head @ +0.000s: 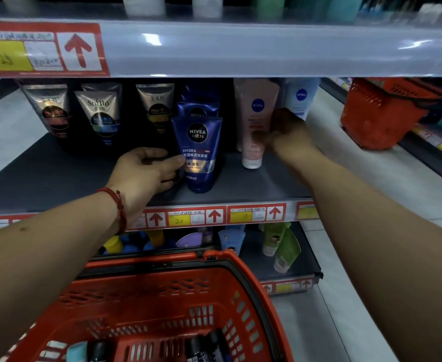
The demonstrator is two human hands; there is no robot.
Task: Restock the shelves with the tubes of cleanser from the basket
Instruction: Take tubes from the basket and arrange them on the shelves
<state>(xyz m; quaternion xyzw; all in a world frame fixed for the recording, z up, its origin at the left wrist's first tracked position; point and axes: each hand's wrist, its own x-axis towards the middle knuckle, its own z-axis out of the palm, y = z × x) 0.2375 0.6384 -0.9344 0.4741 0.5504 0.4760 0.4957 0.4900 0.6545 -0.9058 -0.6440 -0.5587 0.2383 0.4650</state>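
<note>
A shop worker restocks a toiletries aisle, both arms reaching onto the middle shelf above a red basket that sits just below the shelf edge. The right hand has its thumb and fingers wrapped round the lower half of a pink tube, which stands cap-down and about upright in front of a second one like it, with a pale blue tube just beside them. The left hand, its fingers loosely curled, touches the left edge of a blue tube standing at the front of its own row – whether it pinches that tube or merely steadies it cannot be told, since the gap under the fingers is dark. To the left stand silver-topped tubes, well apart from both hands. The step in hand appears to be setting and squaring stock in its rows, above the price labels. More stock waits: several dark tubes lie in the bottom of the basket, so the job looks far from over. The next move likely calls for releasing both tubes without tipping them – they balance on narrow caps – then reaching down for another. A second basket rests on the far shelving at right.
</note>
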